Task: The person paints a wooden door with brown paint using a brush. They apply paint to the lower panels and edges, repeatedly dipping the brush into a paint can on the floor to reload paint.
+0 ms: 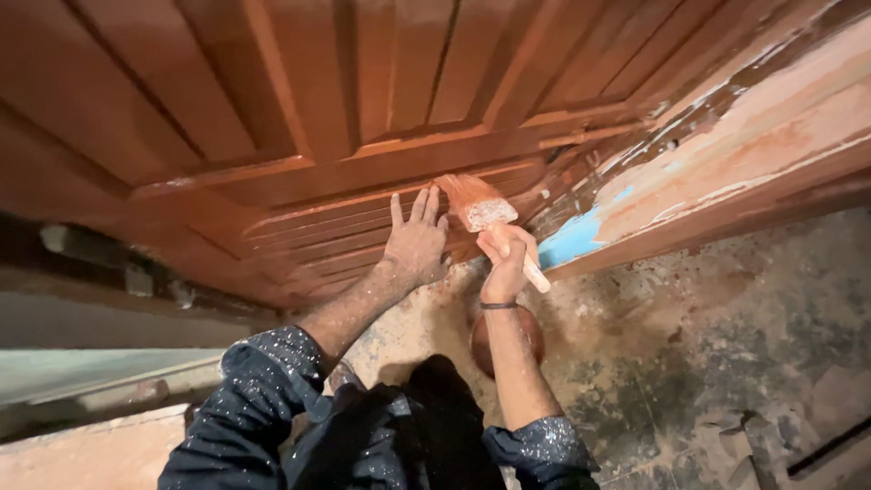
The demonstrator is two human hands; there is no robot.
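My right hand grips the pale handle of a wide paintbrush whose bristles are loaded with red-brown paint and pressed against the lower panel of a wooden door. My left hand lies flat on the door's bottom rail just left of the brush, fingers spread. The door is glossy red-brown with raised panels and mouldings. Both forearms are speckled with paint, and the dark sleeves are rolled up.
A round paint-filled container sits on the stained concrete floor under my right forearm. The door frame at right is streaked with red-brown, white and a blue patch. A grey ledge lies at lower left.
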